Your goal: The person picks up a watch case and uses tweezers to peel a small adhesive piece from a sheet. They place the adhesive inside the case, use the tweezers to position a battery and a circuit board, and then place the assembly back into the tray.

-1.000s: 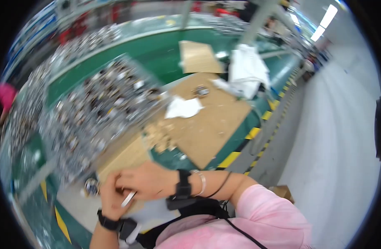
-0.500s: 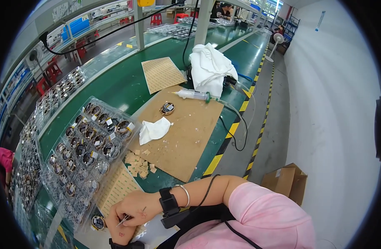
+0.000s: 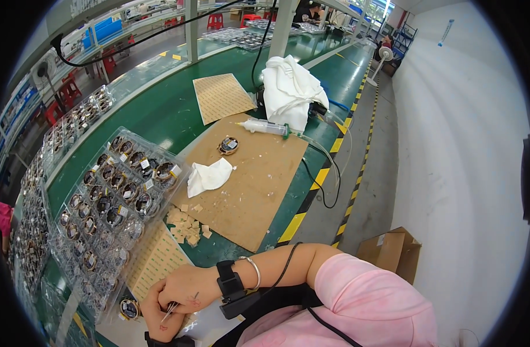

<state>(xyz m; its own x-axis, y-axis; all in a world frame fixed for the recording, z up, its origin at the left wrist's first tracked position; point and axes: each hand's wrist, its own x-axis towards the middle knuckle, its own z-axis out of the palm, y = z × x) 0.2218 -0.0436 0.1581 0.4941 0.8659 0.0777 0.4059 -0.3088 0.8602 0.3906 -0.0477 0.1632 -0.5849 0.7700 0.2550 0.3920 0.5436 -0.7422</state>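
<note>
My right hand (image 3: 190, 287) is closed around a pair of metal tweezers (image 3: 171, 313), whose tips point down and to the left. Just below it, and partly covered by it, is my left hand (image 3: 158, 325); its fingers are mostly hidden. Both hands are close together over the near end of a tan sheet with rows of small green marks (image 3: 157, 260). A round electronic part with a copper-coloured rim (image 3: 129, 309) lies left of the hands. Beyond the sheet, a clear plastic tray (image 3: 183, 173) carries several similar round parts.
On the brown board (image 3: 259, 202) are a white cloth (image 3: 209, 177), one round part (image 3: 228, 146) and a syringe (image 3: 265, 127) with a hose. Small tan pieces (image 3: 184, 225) are heaped beside it. A white cloth bundle (image 3: 291, 92) and another tan sheet (image 3: 223, 98) lie farther back.
The whole scene has shifted slightly left and up in the picture. My hands stay together with the tweezers in the right one, in nearly the same pose.
</note>
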